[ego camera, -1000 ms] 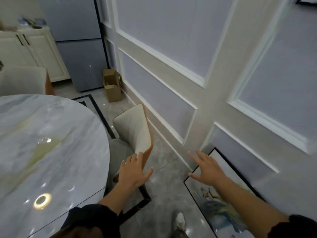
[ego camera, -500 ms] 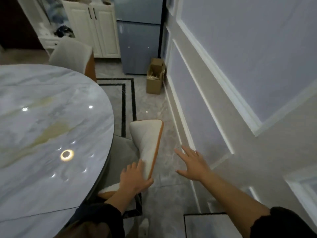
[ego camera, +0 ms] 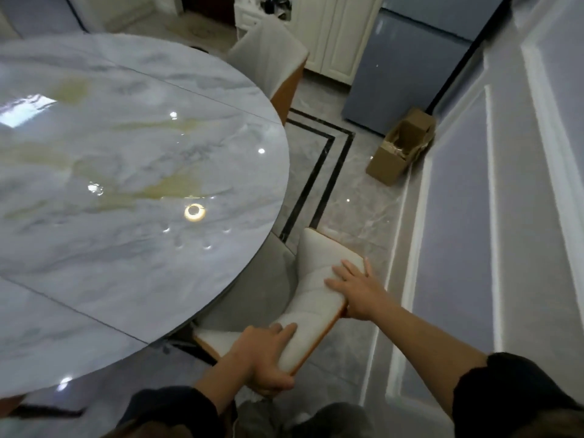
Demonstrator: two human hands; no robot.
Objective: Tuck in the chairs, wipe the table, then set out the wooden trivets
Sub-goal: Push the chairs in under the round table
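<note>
A cream chair with an orange-brown back edge (ego camera: 311, 292) stands at the near right rim of the round marble table (ego camera: 126, 184), its seat partly under the tabletop. My left hand (ego camera: 265, 358) grips the near end of the backrest top, fingers over the cream side and thumb behind. My right hand (ego camera: 357, 289) lies over the far part of the backrest, fingers spread on the cream face, thumb hidden behind the edge. A second cream chair (ego camera: 271, 61) stands at the table's far side. No trivets are in view.
A panelled wall (ego camera: 505, 216) runs close along the right, leaving a narrow strip of grey tiled floor. An open cardboard box (ego camera: 401, 147) sits by the wall near a blue-grey fridge (ego camera: 410, 58). White cabinets (ego camera: 335, 33) stand at the back.
My right hand came in from the air and settled on the chair's backrest. My left hand shifted to the near end of the backrest. The view swung left toward the table.
</note>
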